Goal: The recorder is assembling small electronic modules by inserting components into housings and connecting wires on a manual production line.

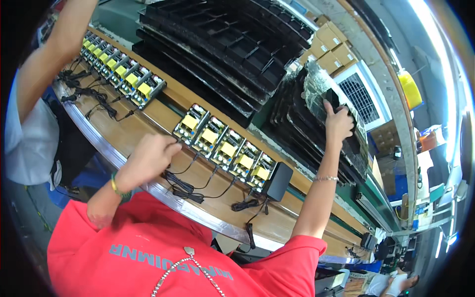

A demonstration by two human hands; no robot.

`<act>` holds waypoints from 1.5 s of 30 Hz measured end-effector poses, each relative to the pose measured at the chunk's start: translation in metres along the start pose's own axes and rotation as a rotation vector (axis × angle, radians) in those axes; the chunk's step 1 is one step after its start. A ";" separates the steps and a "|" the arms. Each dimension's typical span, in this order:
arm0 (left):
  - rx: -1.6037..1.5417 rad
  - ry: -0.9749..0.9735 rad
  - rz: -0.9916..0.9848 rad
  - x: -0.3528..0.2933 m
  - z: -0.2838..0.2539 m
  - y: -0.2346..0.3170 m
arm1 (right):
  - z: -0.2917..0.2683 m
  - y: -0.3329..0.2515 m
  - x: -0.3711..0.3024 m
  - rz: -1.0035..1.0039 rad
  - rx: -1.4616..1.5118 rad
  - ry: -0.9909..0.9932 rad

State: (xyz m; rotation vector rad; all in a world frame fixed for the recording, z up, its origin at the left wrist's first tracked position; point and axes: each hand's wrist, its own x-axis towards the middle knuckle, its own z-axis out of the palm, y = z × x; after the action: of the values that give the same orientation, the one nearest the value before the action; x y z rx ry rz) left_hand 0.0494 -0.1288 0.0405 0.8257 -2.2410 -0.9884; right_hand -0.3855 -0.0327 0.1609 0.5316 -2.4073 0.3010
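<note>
1. Well left of the row of five circuit boards (228,148), a co-worker's bare arm (47,62) reaches past the bench.
2. Behind and left of the row, a longer line of similar boards (121,72) stands, loose cables (86,95) on its near side.
3. At the row's left end, the left hand (151,157) is bent, thumb and fingertips together at the first board's near corner; I cannot tell whether they grip it.
4. In front of the row, the red shirt (148,265) bears large grey lettering, upside down.
5. Behind the row, a tall stack of black trays (222,49) crowds the bench; black leads (185,190) clutter the near side.
6. Just right of the row stands a black box (278,181).
7. Behind and right of the row, over a second tray stack (302,119), the right hand (339,123) is curled around a black piece (332,97).
8. Beyond, right of the row, cartons (330,47) carry small pale labels, unreadable, beside a white-framed grille (360,94).
</note>
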 end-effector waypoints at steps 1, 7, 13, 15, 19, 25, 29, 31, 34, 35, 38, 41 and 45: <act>0.375 0.196 0.252 -0.005 0.004 0.006 | 0.005 -0.001 0.004 -0.005 0.009 0.013; 0.170 0.392 0.258 -0.021 -0.013 0.059 | 0.002 0.019 -0.031 -0.225 0.720 0.228; 0.054 0.271 0.452 -0.012 0.002 0.066 | -0.064 0.012 -0.111 -0.354 1.015 0.270; 0.087 0.248 0.548 -0.006 0.008 0.071 | -0.084 0.008 -0.127 -0.425 1.060 0.265; 0.167 0.326 0.784 0.015 -0.003 0.108 | -0.140 0.010 -0.166 -0.904 0.832 0.039; 0.231 0.352 0.886 0.000 0.016 0.095 | -0.149 0.021 -0.200 -1.364 0.820 -0.244; 0.155 0.362 0.936 -0.015 0.020 0.095 | -0.155 0.005 -0.228 -0.577 1.911 -0.931; 0.103 0.362 0.961 -0.020 0.022 0.094 | -0.153 0.010 -0.223 -0.697 1.664 -0.885; 0.023 0.289 0.958 -0.026 0.023 0.089 | -0.147 0.014 -0.214 -0.810 1.277 -0.764; 0.034 0.277 0.931 -0.027 0.021 0.082 | -0.144 0.014 -0.209 -0.835 1.145 -0.718; 0.211 0.317 0.790 -0.037 0.015 0.054 | -0.135 0.021 -0.195 -0.886 0.721 -0.585; 0.222 0.489 0.534 -0.051 -0.002 0.007 | -0.074 0.035 -0.145 -1.250 0.536 -0.066; 0.353 0.663 0.186 -0.061 -0.014 -0.029 | 0.007 0.022 -0.095 -1.876 0.520 1.012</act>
State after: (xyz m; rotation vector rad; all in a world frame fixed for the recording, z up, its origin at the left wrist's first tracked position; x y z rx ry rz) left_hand 0.1080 -0.1074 0.0113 0.9049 -1.8687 -0.1759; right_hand -0.3315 0.0134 0.0932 1.9059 -0.2530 0.1948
